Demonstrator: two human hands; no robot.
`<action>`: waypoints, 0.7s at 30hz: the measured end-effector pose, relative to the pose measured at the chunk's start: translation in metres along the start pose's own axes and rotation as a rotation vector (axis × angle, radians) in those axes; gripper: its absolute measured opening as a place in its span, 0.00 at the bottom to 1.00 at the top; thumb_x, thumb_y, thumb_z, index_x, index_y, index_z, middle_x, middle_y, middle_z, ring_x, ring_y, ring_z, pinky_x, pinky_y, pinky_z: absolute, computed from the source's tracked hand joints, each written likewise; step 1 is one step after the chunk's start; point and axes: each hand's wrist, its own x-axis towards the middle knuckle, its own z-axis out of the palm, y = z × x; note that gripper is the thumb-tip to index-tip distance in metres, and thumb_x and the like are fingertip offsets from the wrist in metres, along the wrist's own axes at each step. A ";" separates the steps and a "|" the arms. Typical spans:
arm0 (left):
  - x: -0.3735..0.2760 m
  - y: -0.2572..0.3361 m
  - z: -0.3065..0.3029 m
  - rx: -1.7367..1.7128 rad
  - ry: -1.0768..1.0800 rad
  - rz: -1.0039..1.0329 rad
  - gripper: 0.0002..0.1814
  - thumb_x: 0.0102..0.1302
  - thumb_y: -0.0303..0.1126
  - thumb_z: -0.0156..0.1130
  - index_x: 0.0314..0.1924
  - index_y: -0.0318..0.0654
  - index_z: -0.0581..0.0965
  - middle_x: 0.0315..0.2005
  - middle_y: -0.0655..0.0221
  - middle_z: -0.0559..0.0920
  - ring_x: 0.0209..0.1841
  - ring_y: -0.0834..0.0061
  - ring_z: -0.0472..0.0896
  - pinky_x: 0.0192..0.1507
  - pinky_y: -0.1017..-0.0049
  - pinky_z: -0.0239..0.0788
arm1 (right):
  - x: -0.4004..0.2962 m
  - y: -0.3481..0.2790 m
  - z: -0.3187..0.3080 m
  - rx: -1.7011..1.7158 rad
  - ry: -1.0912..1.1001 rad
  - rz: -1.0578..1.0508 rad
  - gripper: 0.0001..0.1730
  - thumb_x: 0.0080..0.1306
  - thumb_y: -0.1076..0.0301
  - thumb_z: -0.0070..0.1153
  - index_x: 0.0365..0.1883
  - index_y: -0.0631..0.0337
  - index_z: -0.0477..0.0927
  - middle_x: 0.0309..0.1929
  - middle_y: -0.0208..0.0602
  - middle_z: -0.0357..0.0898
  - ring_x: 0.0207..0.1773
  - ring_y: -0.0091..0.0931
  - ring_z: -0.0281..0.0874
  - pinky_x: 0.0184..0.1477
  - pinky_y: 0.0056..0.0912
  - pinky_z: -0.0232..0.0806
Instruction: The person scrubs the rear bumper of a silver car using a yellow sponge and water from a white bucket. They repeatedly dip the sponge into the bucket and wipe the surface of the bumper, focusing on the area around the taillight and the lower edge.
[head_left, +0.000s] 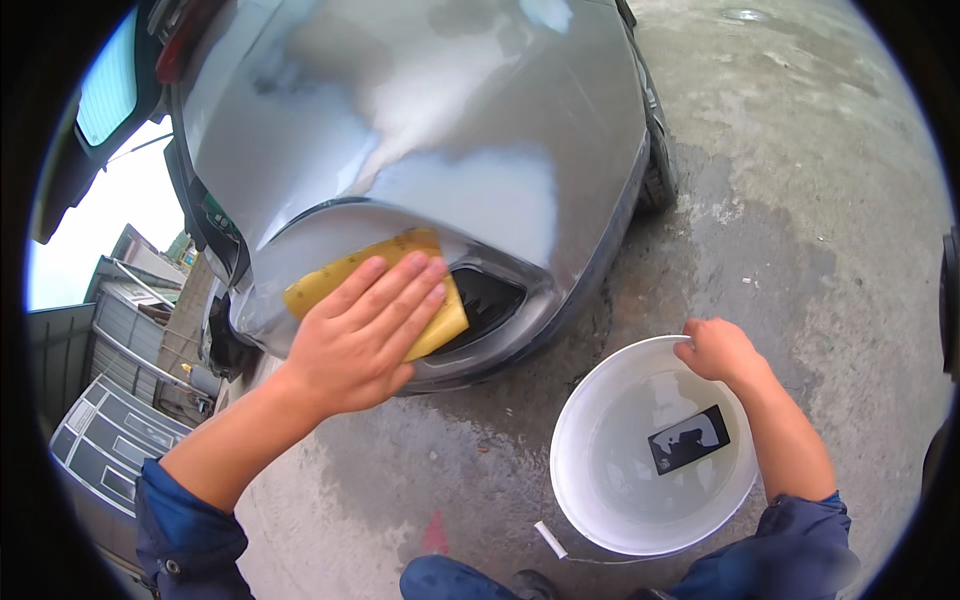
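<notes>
Fingers together and flat, my left hand (360, 337) presses a yellow sheet of sandpaper (409, 244) against the corner of a grey car bumper (487, 202). The bumper has pale, dull patches, and a dark recess (491, 300) lies just right of the sheet. My right hand (716, 349) grips the far rim of a white plastic bucket (581, 465). Water stands in the bucket, with a black rectangular block (688, 440) in it. The bucket's wire handle, with a white grip (550, 540), hangs down on the near left side.
Wet patches darken the concrete floor (780, 247) around the car and bucket. The car's wheel (658, 169) shows beyond the bumper. An open tailgate (105, 97) rises at upper left. A grey panelled structure (120, 439) stands at left. My knee (450, 577) is near the bottom edge.
</notes>
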 end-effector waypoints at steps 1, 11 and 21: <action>0.010 0.007 0.001 -0.014 0.006 -0.003 0.42 0.60 0.43 0.61 0.74 0.32 0.73 0.80 0.61 0.69 0.84 0.64 0.60 0.86 0.59 0.45 | 0.000 -0.002 0.002 0.006 -0.001 -0.005 0.22 0.74 0.52 0.55 0.51 0.63 0.85 0.44 0.56 0.89 0.53 0.50 0.87 0.58 0.53 0.77; 0.006 0.009 0.003 0.005 0.020 -0.004 0.41 0.61 0.44 0.60 0.74 0.32 0.74 0.79 0.60 0.70 0.84 0.63 0.62 0.86 0.56 0.43 | 0.001 0.000 0.002 -0.007 0.001 -0.016 0.22 0.74 0.52 0.56 0.50 0.63 0.85 0.43 0.56 0.89 0.53 0.50 0.87 0.58 0.53 0.78; 0.014 0.022 0.014 -0.053 0.064 -0.078 0.41 0.60 0.43 0.63 0.72 0.31 0.75 0.79 0.59 0.70 0.84 0.64 0.62 0.86 0.57 0.44 | -0.002 0.000 0.002 0.005 0.007 -0.003 0.22 0.73 0.54 0.57 0.52 0.63 0.84 0.43 0.56 0.89 0.52 0.51 0.86 0.57 0.53 0.77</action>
